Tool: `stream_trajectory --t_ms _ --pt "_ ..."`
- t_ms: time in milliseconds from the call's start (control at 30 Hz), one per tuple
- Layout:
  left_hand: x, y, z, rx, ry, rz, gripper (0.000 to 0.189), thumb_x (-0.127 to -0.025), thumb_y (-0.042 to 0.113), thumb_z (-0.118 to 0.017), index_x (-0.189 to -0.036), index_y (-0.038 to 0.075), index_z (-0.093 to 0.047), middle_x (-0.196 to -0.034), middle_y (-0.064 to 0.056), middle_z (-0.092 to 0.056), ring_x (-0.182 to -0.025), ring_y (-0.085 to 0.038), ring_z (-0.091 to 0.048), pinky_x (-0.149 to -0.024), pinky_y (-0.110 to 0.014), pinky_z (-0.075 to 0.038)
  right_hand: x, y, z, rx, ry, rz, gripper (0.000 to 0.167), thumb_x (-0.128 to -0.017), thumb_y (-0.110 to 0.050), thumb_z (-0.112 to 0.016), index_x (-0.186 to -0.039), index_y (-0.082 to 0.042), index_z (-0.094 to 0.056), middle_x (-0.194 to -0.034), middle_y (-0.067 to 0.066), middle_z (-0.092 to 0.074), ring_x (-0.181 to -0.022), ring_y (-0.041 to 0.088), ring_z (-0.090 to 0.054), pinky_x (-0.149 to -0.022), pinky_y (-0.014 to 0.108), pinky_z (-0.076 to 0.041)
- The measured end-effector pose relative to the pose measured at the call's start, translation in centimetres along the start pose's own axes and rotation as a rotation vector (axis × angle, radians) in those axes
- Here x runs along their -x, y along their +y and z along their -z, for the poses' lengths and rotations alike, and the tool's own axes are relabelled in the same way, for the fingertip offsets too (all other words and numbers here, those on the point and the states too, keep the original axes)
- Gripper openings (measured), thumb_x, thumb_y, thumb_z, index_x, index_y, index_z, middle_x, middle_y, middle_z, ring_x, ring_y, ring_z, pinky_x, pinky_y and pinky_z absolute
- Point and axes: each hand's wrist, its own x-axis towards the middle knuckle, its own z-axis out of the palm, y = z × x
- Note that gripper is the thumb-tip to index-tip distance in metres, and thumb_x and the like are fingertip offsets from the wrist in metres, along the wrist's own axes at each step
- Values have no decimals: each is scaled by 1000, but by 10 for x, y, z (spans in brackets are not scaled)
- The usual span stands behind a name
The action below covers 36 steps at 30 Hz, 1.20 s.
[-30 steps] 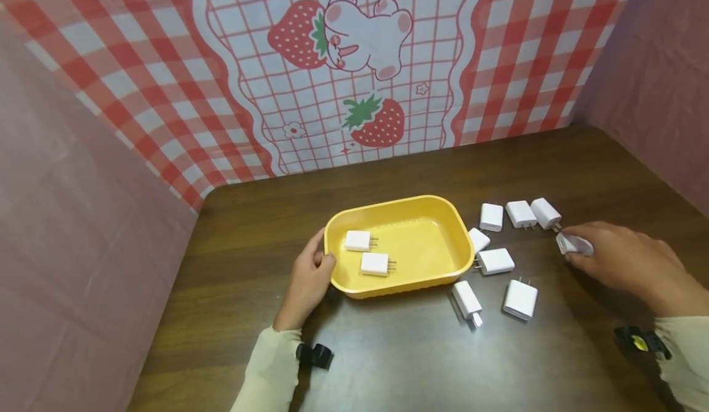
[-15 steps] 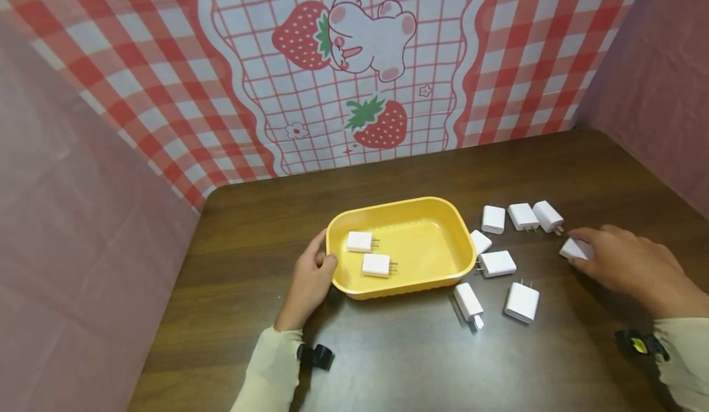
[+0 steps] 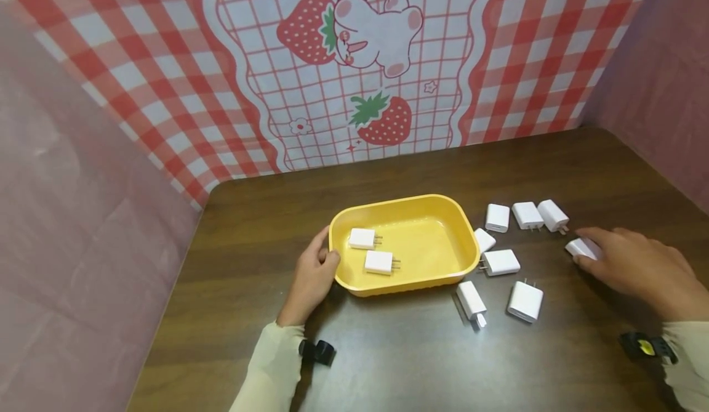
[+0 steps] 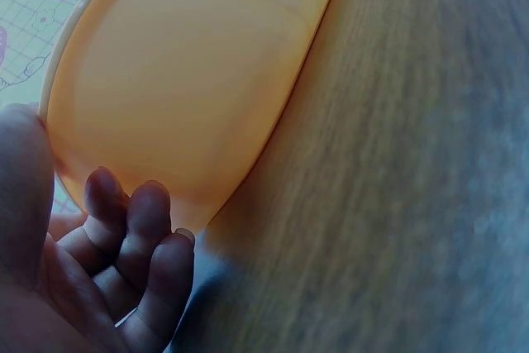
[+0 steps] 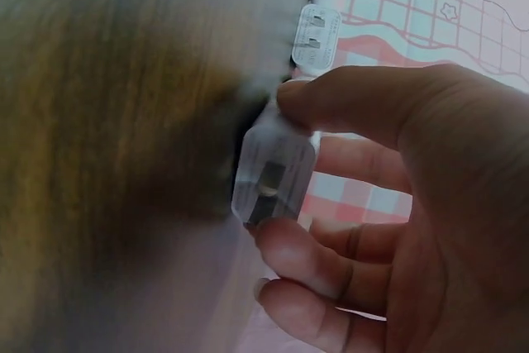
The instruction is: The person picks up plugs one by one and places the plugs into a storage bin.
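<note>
While the right hand [image 3: 637, 264] pinches a white wall charger [image 3: 582, 249] well right of the yellow tray [image 3: 426, 246], the left hand [image 3: 311, 276] grips that tray's left end | inside: two chargers [image 3: 379, 262], prongs rightward | seven loose chargers [image 3: 525, 301] on the wooden table [image 3: 399, 350], between tray and right hand or near the tray's right end

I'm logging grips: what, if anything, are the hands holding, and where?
Left hand: yellow tray, by its left end. Right hand: white charger, by opposite sides.
</note>
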Motion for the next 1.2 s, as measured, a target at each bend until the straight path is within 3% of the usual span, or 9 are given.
stream_trajectory --t_ms 200,500,733,933,1200 --pt "0 2 0 11 -3 17 57 -92 19 -55 -149 15 -48 -67 0 -50 -55 -15 -45 -53 -26 -35 3 -2 1 -31 84 9 62 -91 -50 -65 -128 -2 -55 -109 33 -60 -86 49 -61 -53 60 -43" --pt "0 2 1 4 -9 17 57 -92 19 -55 -149 14 -49 -65 0 -49 -54 -15 -44 -52 -26 -35 7 -12 6 -144 142 -48 71 -90 -60 -62 -127 -1 -51 -96 24 -64 -77 41 -61 -54 60 -41" --pt "0 1 1 -10 -1 4 56 -92 19 -55 -148 13 -50 -66 1 -48 -54 -14 -43 -52 -27 -34 9 -25 9 -183 259 -43 68 -89 -57 -65 -122 1 -52 -88 14 -62 -67 27 -57 -47 40 -37" --pt "-1 2 1 -1 -7 19 56 -93 20 -54 -148 13 -50 -67 -1 -48 -55 -16 -44 -51 -27 -35 9 -36 12 -280 341 -13 63 -91 -49 -67 -120 4 -53 -93 18 -62 -73 30 -59 -54 34 -37" --pt "-1 1 2 17 -15 17 55 -93 19 -54 -148 12 -49 -68 -2 -51 -56 -17 -46 -52 -27 -37 8 -50 13 -346 347 10 57 -91 -46 -69 -117 3 -55 -94 17 -65 -77 28 -60 -58 33 -41"
